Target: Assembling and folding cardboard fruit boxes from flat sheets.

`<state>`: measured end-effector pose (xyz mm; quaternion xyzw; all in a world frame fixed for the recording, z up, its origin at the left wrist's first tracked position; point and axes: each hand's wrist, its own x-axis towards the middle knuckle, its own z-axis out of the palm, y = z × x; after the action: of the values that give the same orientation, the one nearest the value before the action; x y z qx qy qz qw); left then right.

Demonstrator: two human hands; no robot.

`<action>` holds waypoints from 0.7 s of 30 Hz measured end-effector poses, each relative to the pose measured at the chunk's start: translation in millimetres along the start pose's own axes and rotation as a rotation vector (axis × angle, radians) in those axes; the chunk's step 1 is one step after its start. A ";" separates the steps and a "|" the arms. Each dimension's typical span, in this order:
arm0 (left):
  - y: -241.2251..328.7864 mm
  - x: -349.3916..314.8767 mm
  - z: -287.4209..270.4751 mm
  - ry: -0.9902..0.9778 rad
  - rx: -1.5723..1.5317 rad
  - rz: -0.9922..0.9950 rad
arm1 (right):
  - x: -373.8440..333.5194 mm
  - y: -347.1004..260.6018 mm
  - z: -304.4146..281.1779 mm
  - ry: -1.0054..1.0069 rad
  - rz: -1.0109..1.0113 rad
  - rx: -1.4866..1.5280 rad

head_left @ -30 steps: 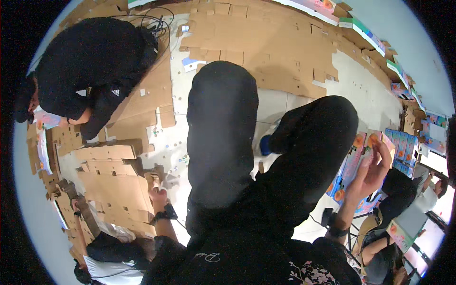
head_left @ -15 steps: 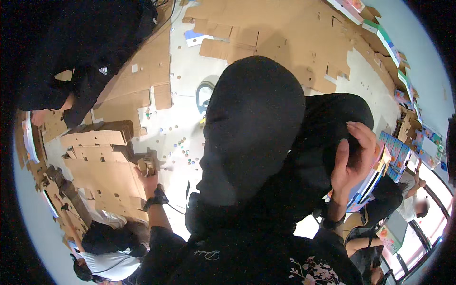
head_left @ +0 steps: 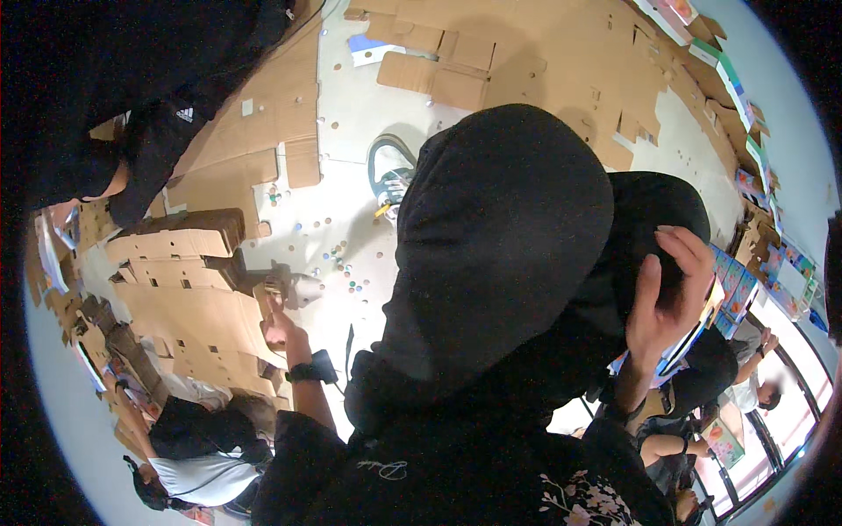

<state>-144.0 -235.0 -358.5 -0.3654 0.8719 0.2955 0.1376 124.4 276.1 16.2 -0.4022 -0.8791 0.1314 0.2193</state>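
Note:
My left hand is closed at the right edge of a stack of flattened brown cardboard boxes, by a small raised flap. The sheets have small slots and lie on the floor to my left. A dark band or watch is on that wrist. My right hand rests against my black-clad right knee, thumb and fingers apart, holding nothing. My left knee fills the middle of the view, and my grey-green shoe shows beyond it.
Many small coloured discs are scattered on the pale floor. Large cardboard sheets cover the far floor. A person in black is at the upper left; another in a white top is at lower left. Printed boxes stand at right.
My knees have shifted right in the view and more of my left shoe shows. My left hand remains at the cardboard's edge; my right hand stays on the knee.

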 end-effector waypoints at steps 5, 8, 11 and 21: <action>1.3 13.8 -20.7 0.240 0.571 0.878 | -4.7 -6.6 -4.1 -0.011 -0.053 0.003; 7.8 15.6 -24.0 -0.065 0.248 0.762 | -7.3 -6.7 -7.4 -0.012 -0.068 -0.008; 18.8 8.0 -21.0 -0.103 0.158 0.706 | -10.1 -3.2 -9.5 -0.001 -0.077 -0.026; 28.0 39.9 -28.2 0.016 0.801 0.921 | -18.9 15.6 -10.2 0.079 -0.031 0.142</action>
<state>-192.6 -258.9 -342.9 0.1272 0.9847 -0.0291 0.1158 150.5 272.2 13.4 -0.3768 -0.8644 0.1740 0.2837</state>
